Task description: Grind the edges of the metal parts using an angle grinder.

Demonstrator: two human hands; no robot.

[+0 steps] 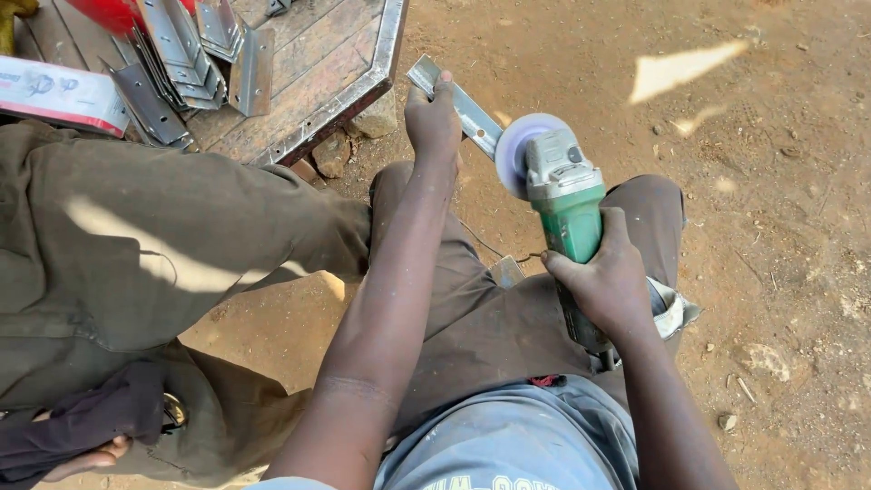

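My left hand (433, 118) grips a short grey metal angle bar (469, 111) near its far end, holding it out over my knee. My right hand (606, 277) is wrapped around the body of a green angle grinder (564, 195). The grinder's pale round disc (513, 152) sits against the near part of the bar. I am seated, with my brown trousers (472, 308) under both arms.
A wooden pallet with a metal rim (367, 77) lies at the upper left, carrying several cut metal angle pieces (181, 54) and a flat white box (59, 95). Another person in olive clothing (136, 254) sits at my left. Bare reddish dirt ground (771, 181) lies to the right.
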